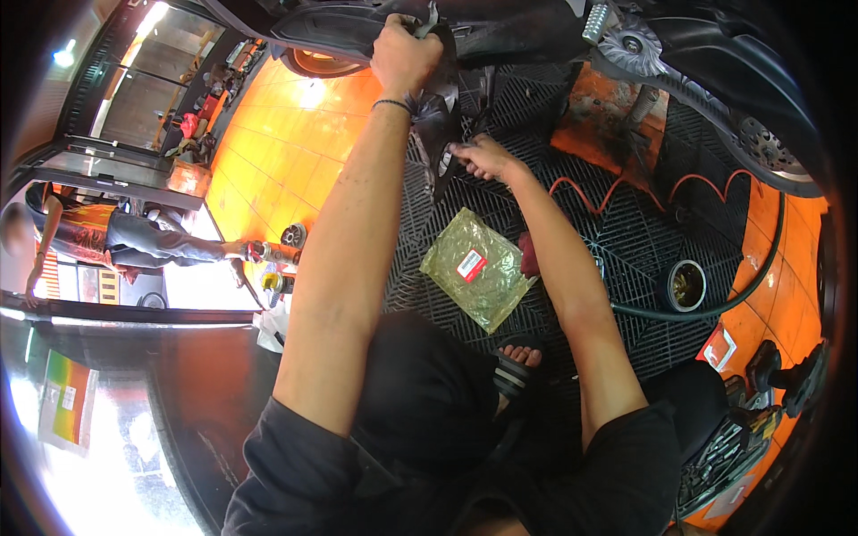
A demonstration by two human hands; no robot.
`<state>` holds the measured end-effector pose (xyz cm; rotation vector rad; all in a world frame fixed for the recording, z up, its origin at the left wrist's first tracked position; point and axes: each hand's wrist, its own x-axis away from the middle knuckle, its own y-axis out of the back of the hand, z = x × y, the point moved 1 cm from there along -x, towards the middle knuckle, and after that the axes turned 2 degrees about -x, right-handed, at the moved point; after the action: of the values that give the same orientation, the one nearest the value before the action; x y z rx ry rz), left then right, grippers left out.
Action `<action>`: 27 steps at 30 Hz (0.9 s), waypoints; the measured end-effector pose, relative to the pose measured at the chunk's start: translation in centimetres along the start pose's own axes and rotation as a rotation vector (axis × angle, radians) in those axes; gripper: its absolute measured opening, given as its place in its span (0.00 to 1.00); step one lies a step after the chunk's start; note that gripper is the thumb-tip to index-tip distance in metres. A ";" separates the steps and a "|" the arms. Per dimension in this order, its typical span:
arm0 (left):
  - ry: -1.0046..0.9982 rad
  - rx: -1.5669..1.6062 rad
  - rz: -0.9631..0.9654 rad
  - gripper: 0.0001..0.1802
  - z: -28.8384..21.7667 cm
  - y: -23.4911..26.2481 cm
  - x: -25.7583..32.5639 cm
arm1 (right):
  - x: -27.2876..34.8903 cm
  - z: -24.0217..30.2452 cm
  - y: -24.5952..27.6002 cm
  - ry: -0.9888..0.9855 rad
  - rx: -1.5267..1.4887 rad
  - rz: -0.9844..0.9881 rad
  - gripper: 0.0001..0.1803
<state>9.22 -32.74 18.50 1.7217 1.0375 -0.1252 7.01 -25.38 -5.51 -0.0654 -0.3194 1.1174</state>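
Note:
My left hand (407, 58) is closed round the upper end of a dark, glossy plastic part (438, 107), just below the scooter's black bodywork (509, 31). A small pale piece stands up beside the fingers, too small to make out. Lower down, my right hand (487, 159) has its fingers curled at the same part's lower edge, with the thumb side against it. The part hangs upright between both hands, over a black ribbed mat (411, 241). Beneath my right forearm lies a clear yellowish plastic bag (474, 272) with a red and white label.
A red coiled hose (594, 207) and a thick black hose (742, 299) cross the mat. A round metal bowl (686, 286) stands at right, near a tool tray (724, 456). An orange stand (608, 125) sits under the scooter. Another person (134, 232) is at far left.

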 end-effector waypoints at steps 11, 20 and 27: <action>-0.032 -0.001 0.023 0.25 1.4 -0.2 -0.9 | -0.8 0.4 0.4 0.258 0.465 -0.372 0.31; 0.026 -0.007 -0.021 0.23 0.9 0.5 0.1 | -0.4 1.8 -1.6 0.223 0.650 -0.476 0.31; 0.025 -0.002 -0.020 0.26 1.9 0.4 0.4 | -0.9 0.8 -1.3 0.098 0.583 -0.337 0.36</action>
<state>10.49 -34.07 17.80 1.7149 1.0736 -0.1152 7.61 -26.81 -4.65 0.4345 0.0904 0.8329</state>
